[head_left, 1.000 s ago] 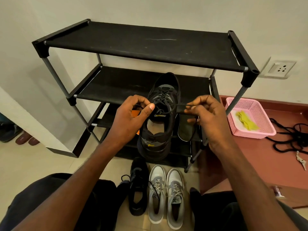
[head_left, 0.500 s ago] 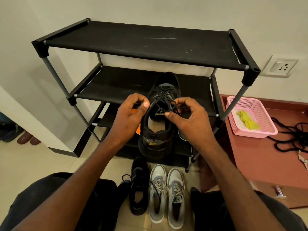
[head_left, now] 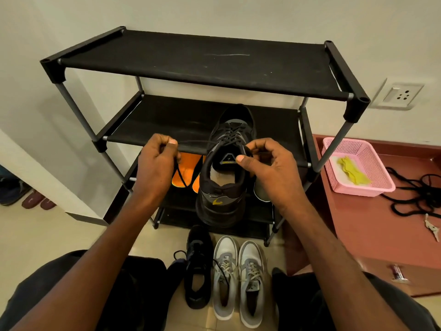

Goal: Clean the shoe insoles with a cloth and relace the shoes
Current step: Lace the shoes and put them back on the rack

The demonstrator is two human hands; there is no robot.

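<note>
My left hand [head_left: 156, 174] pinches one end of the black lace [head_left: 191, 142], drawing it taut toward nine o'clock to cinch the top eyelets, I judge. My right hand [head_left: 269, 168] curls around the collar of the black shoe [head_left: 223, 187] at three o'clock, bracing it. The shoe stands heel toward me at centre frame, before the rack [head_left: 195, 68]; a yellow cloth [head_left: 353, 173] waits in the pink basket [head_left: 372, 189].
</note>
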